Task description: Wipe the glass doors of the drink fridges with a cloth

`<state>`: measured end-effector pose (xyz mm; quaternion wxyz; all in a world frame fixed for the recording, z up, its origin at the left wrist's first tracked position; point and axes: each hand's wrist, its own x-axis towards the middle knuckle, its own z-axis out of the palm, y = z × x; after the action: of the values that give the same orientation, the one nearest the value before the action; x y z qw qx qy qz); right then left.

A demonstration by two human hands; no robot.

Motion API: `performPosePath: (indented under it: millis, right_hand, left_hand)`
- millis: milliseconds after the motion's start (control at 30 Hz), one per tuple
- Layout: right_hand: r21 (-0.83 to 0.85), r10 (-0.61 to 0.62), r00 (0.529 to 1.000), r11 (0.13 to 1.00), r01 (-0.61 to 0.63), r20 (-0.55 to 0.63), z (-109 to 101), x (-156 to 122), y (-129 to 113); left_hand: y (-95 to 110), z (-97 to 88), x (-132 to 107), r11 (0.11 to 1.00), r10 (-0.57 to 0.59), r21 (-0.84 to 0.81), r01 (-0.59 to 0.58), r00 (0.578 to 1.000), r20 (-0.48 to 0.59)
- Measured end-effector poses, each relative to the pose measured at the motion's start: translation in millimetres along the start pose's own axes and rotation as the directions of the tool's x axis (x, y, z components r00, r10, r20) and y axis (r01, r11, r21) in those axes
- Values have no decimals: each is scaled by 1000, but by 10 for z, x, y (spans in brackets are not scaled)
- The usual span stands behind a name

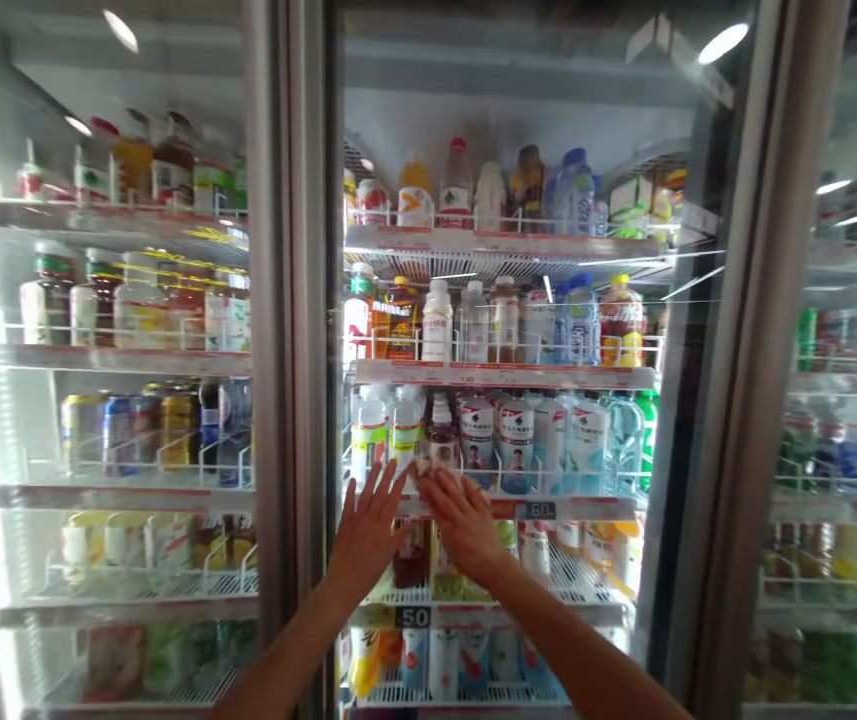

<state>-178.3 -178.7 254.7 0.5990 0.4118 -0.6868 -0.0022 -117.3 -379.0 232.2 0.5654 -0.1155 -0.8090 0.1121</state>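
In the head view both of my arms reach up to the glass door (548, 130) of a drinks fridge, which carries light reflections. My left hand (368, 525) is open, fingers spread, and seems to lie flat against the glass. Just beside it, my right hand (469, 525) has its fingers together over a small pale cloth (422, 466), pressed on the door. Only a corner of this cloth shows past the fingertips; the rest is hidden. Behind the glass, a dark bottle with a white cap (441, 430) stands just above my fingers.
Shelves of bottles stand behind the door, with a price strip (585, 509) along one shelf edge. A metal door frame (297, 300) rises on the left and another frame (762, 330) on the right. A neighbouring fridge section with cans (180, 425) is at the left.
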Motion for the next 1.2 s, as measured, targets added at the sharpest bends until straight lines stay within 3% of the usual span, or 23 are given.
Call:
performPosePath:
  millis: [33,67,133,200,233,267,300,367,400,467,500,533,633,700,800,867,933,1000,1067,1100,1167,1200]
  right_hand:
    - [18,-77,996,997,76,40,-10,30,-18]
    - [12,-64,997,998,63,46,-41,108,41]
    - [-43,197,979,979,-200,-58,-116,393,281]
    - [-53,483,850,862,-503,-211,-134,722,432]
    - [-43,539,811,826,-562,-227,-105,835,401]
    - [-37,533,824,835,-548,-192,-55,885,290]
    - [-30,464,878,882,-471,-118,9,865,112]
    - [21,181,981,983,-183,63,139,670,-329]
    - [67,11,993,998,-19,116,187,554,-523]
    - [152,-252,957,961,230,143,228,452,-733]
    - [166,-278,950,953,255,139,224,509,-737]
    - [159,-229,964,965,208,132,209,640,-689]
    - [80,128,987,987,-136,98,175,1200,-480]
    - [76,184,978,979,-191,95,206,1339,-509]
    - [157,-60,983,987,33,174,286,869,-831]
    - [233,-285,938,943,237,199,294,366,-981]
    - [274,-399,894,900,339,206,237,60,-885]
    - [222,-314,925,938,268,212,125,80,-555]
    - [88,-51,982,996,36,180,1,284,-172]
    - [23,91,985,995,-95,145,-48,365,-30]
    - [-49,239,967,971,-235,86,-109,333,70]
    - [-53,217,972,976,-212,90,-125,203,34]
  left_hand:
    - [-62,-27,-57,1000,2,5,-2,1000,2]
    - [-126,-58,-117,1000,-8,11,8,1000,1]
    - [-243,-130,-235,999,-39,18,39,999,-7]
    - [-328,-206,-331,999,-43,21,44,999,-18]
    - [-360,-241,-370,999,-38,22,38,999,-25]
    - [-387,-274,-405,999,-38,26,39,999,-32]
    - [-414,-304,-438,998,-47,33,48,998,-37]
    - [-474,-358,-505,996,-76,43,77,996,-40]
    - [-509,-383,-539,995,-90,46,92,995,-32]
    - [-587,-428,-602,993,-108,46,109,994,-15]
    - [-625,-449,-625,992,-115,44,115,993,-9]
    - [-658,-465,-641,992,-123,40,123,992,-4]
    - [-715,-486,-645,989,-147,26,147,989,-7]
    - [-713,-478,-634,990,-142,14,142,990,-5]
    - [-679,-456,-636,992,-125,2,125,992,5]
    - [-651,-440,-641,993,-119,-3,119,993,17]
    - [-615,-413,-619,994,-104,-17,104,994,20]
    - [-553,-369,-552,995,-97,-36,97,995,15]
    - [-449,-310,-449,994,-96,-45,96,995,2]
    - [-383,-278,-394,995,-88,-47,88,996,-4]
    - [-234,-218,-294,997,-56,-54,56,998,-8]
    - [-161,-193,-254,997,-38,-60,37,999,-7]
